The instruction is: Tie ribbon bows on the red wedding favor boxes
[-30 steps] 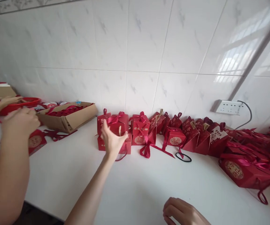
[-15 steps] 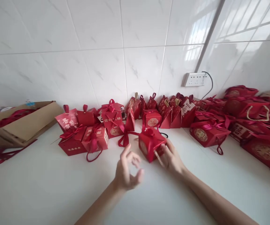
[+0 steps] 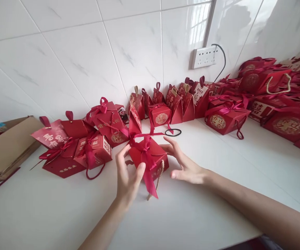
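Note:
A red gift box (image 3: pixel 151 152) with a ribbon bow on its lid stands on the white tabletop between my two hands. One ribbon tail hangs down its front, beside a twisted gold cord handle (image 3: pixel 160 173). My left hand (image 3: pixel 127 177) is curled round the box's left side, thumb against the front and fingers along the edge. To the right, my right hand (image 3: pixel 187 168) is open, thumb and fingers spread, with its fingertips close to the box's far right side; whether they touch it I cannot tell.
Red gift boxes (image 3: pixel 63 161) cluster at the left, near an open cardboard box (image 3: pixel 11 149). Several triangular boxes (image 3: pixel 185 100) line the wall. More boxes (image 3: pixel 288 125) pile up at right. A black loop (image 3: pixel 173 132) lies behind the box; a power socket (image 3: pixel 204 57) is on the wall.
My left hand has come from beside the box onto its left side. My right hand has loosened from the box and spread its fingers. The view has tilted and turned.

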{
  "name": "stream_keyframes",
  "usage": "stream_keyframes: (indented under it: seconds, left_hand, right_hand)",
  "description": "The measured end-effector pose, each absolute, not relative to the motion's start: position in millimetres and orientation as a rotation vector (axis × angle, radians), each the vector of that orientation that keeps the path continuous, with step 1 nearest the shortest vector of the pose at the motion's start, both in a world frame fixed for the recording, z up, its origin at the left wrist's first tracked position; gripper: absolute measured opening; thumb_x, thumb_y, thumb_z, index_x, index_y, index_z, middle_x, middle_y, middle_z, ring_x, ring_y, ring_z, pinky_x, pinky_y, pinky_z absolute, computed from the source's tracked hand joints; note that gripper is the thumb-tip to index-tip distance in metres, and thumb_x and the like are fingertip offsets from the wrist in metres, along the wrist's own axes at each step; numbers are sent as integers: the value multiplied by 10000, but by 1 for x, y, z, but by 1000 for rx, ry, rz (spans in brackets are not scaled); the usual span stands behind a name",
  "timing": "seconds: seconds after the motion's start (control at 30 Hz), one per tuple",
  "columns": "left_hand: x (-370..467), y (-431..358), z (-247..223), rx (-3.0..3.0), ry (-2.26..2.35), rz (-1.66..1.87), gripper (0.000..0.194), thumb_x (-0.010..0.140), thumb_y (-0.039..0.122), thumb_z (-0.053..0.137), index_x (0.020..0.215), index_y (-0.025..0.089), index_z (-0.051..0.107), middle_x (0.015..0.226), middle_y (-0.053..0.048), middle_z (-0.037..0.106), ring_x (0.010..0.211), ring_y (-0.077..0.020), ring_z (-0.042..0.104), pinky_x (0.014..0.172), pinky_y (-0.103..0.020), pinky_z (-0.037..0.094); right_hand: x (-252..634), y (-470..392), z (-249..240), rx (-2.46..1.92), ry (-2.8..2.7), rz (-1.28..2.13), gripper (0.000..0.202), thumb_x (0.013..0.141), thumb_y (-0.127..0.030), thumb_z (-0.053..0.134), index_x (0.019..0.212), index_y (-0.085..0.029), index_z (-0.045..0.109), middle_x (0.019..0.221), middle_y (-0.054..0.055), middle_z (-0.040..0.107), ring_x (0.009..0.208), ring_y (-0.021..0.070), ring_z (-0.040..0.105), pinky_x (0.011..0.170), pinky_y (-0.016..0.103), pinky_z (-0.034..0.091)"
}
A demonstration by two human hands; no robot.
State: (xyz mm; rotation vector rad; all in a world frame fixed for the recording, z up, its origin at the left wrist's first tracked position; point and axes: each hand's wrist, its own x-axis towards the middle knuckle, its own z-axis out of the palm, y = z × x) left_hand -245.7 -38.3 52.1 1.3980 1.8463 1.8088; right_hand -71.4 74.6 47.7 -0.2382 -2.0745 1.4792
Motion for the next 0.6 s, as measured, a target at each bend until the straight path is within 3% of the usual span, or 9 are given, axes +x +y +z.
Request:
stream_keyframes:
  seconds: [0.07,0.13,0.2,0.3,0.37,0.43,0.5,0.6]
  left_hand:
    - [-247,-42,53,1408,1796,1920,474,808,543,543,1123,191,564,882,-37,596,751,-165,574,661,-286,494]
    - [-248,-44,54,1347,1693,1996,361,845,504,482,939,180,610,586,33,474,529,-123,474,509,-243,426]
    - [-251,-43,57,1229,1633,1962,267,863,421,475,820,186,594,455,73,367,391,-101,363,392,-218,332]
    - [-257,-41,60,1118,1649,1835,216,843,392,509,791,192,572,444,76,400,354,-97,360,341,-205,284]
    - [-260,-40,62,1153,1674,1780,244,828,426,520,789,190,572,496,59,450,394,-96,393,362,-201,301]
    - [-261,-40,65,1246,1710,1753,258,814,438,538,761,188,568,537,46,469,439,-94,411,399,-198,328]
    - [-259,-41,68,1328,1755,1702,228,785,411,588,747,189,560,566,43,480,464,-91,421,421,-194,346]
    - [-256,-40,71,1322,1792,1659,201,748,370,638,787,198,542,606,47,491,466,-84,426,411,-181,344]
  right_hand:
    - [-70,76,49,-281,-2130,1514,1069,706,-707,634,1456,-192,72,1329,208,506,1254,324,471,1036,553,338]
    - [-68,83,49,-319,-2144,1565,929,761,-687,592,1431,-201,171,1258,180,572,1174,307,538,989,528,397]
    - [-65,91,48,-348,-2090,1566,758,821,-671,524,1384,-228,275,1260,160,573,1134,284,568,972,503,421]
    - [-62,97,48,-346,-1964,1572,617,881,-659,419,1352,-267,352,1320,134,520,1191,267,536,993,476,421]
    - [-60,95,49,-265,-1965,1562,727,834,-742,392,1398,-291,307,1375,128,458,1268,282,466,1029,487,393]
    - [-60,90,49,-191,-2080,1450,949,727,-804,483,1463,-292,173,1433,149,366,1322,318,395,1059,521,350]
    - [-60,85,49,-187,-2267,1241,1108,682,-714,642,1495,-266,36,1453,179,300,1340,348,356,1066,543,334]
    - [-60,81,49,-223,-2439,967,1123,718,-427,738,1500,-246,-46,1423,187,302,1314,349,383,1035,525,392]
